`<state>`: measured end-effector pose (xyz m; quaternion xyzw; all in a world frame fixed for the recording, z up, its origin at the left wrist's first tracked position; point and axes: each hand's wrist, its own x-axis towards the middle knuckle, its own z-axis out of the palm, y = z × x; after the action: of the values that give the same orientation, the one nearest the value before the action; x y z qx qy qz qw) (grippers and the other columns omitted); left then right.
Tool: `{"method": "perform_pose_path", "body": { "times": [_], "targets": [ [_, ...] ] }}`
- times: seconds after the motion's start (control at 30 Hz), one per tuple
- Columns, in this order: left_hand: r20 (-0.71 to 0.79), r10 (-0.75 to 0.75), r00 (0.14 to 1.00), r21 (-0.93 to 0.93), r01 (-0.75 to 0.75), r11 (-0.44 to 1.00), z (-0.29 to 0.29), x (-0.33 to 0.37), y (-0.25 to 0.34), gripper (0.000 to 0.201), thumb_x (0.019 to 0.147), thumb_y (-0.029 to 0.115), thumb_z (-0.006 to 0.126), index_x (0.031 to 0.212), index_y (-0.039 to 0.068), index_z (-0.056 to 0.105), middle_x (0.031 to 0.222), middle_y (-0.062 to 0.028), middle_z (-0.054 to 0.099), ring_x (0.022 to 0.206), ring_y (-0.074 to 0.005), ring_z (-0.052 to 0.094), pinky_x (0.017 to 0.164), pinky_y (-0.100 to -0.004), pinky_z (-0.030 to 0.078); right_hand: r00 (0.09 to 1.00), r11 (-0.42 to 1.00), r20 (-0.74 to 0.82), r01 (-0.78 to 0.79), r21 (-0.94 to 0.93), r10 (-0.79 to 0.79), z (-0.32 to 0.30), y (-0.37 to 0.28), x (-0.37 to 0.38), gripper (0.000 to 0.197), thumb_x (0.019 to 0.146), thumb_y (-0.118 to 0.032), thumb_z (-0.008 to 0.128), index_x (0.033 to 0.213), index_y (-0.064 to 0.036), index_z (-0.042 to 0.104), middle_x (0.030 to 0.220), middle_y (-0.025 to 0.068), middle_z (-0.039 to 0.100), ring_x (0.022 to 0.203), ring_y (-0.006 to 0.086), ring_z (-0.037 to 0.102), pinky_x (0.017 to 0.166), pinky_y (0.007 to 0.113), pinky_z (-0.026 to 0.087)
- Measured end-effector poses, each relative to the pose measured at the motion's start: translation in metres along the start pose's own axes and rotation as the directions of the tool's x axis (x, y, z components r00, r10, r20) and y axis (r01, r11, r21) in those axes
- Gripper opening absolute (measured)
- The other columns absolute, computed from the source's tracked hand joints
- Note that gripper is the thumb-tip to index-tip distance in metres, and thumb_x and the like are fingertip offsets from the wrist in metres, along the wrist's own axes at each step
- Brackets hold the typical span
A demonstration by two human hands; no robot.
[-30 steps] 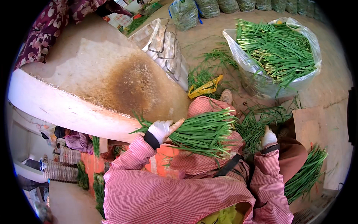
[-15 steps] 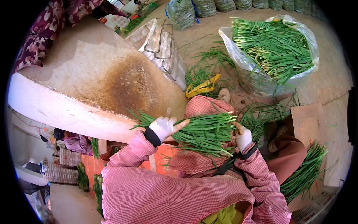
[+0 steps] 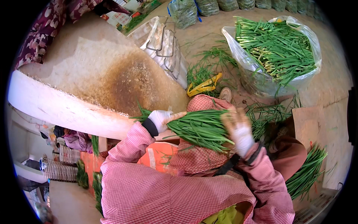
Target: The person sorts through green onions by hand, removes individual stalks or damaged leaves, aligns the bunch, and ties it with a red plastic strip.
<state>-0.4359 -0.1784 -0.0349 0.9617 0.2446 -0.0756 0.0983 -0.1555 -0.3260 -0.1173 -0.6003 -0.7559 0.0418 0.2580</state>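
Note:
A thick bunch of long green garlic chives lies crosswise over my lap, its pale cut ends to the right. My left hand, in a white fingerless glove, is closed round the leafy left part, thumb along the top. At the cut ends is my right hand, gloved the same way; motion blurs it, but its fingers look stretched out and spread against the stalks. Under the bunch shows my pink checked clothing. More chives lie tied at the lower right.
A clear plastic bag full of chives stands at the far right. Left is a stained, pale curved slab, with a white crate-like stack behind. Loose leaves and a yellow strap lie on the floor; filled bags line the back.
My right hand has come off its pinch at the cut ends and turned, fingers now spread over the bunch's right end. My left hand keeps its hold, shifted slightly left.

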Motion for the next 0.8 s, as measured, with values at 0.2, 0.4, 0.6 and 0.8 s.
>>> {"method": "perform_pose_path", "body": {
  "times": [0.2, 0.4, 0.6, 0.8],
  "targets": [
    [0.29, -0.081, 0.954, -0.894, 0.3, 0.333, 0.021, 0.0, -0.032, 0.043, 0.082, 0.001, 0.048, 0.124, 0.005, 0.04, 0.114, -0.0069, 0.052, 0.099, -0.0152, 0.053, 0.088, -0.0259, 0.041, 0.972, 0.872, 0.216, -0.186, 0.453, 0.096, 0.029, 0.011, 0.008, 0.033, 0.07, -0.009, 0.052, 0.103, -0.0053, 0.053, 0.086, 0.0135, 0.056, 0.065, 0.0249, 0.056, 0.059, 0.028, 0.045],
    [0.319, -0.032, 0.947, -0.906, 0.315, 0.283, 0.053, -0.001, -0.082, 0.04, 0.079, -0.005, 0.047, 0.119, 0.0, 0.045, 0.115, -0.0085, 0.052, 0.097, -0.0129, 0.052, 0.087, -0.0272, 0.042, 0.683, 0.812, 0.45, -0.545, -0.21, 0.575, 0.089, 0.15, -0.07, 0.031, 0.077, -0.022, 0.055, 0.104, -0.0085, 0.053, 0.089, 0.0122, 0.058, 0.075, 0.0254, 0.058, 0.063, 0.032, 0.045],
    [0.37, -0.032, 0.928, -0.468, 0.217, 0.857, -0.029, 0.03, -0.014, 0.035, 0.083, 0.001, 0.048, 0.119, 0.0, 0.045, 0.111, -0.0104, 0.054, 0.097, -0.0147, 0.054, 0.083, -0.0264, 0.044, 0.967, 0.944, -0.242, 0.006, 0.329, 0.078, -0.065, 0.093, 0.026, 0.073, 0.067, -0.028, 0.066, 0.127, -0.0045, 0.032, 0.129, 0.0168, 0.035, 0.117, 0.0312, 0.036, 0.097, 0.038, 0.03],
    [0.455, 0.066, 0.888, -0.41, 0.143, 0.901, -0.088, 0.067, 0.05, 0.042, 0.079, -0.003, 0.052, 0.12, -0.002, 0.043, 0.117, -0.0102, 0.05, 0.103, -0.0152, 0.051, 0.088, -0.0268, 0.041, 0.849, 0.46, 0.355, -0.153, 0.874, -0.391, -0.07, 0.042, 0.098, 0.059, 0.081, -0.032, 0.055, 0.126, -0.0024, 0.031, 0.121, 0.0128, 0.034, 0.11, 0.0197, 0.031, 0.089, 0.029, 0.021]
  ]
}}
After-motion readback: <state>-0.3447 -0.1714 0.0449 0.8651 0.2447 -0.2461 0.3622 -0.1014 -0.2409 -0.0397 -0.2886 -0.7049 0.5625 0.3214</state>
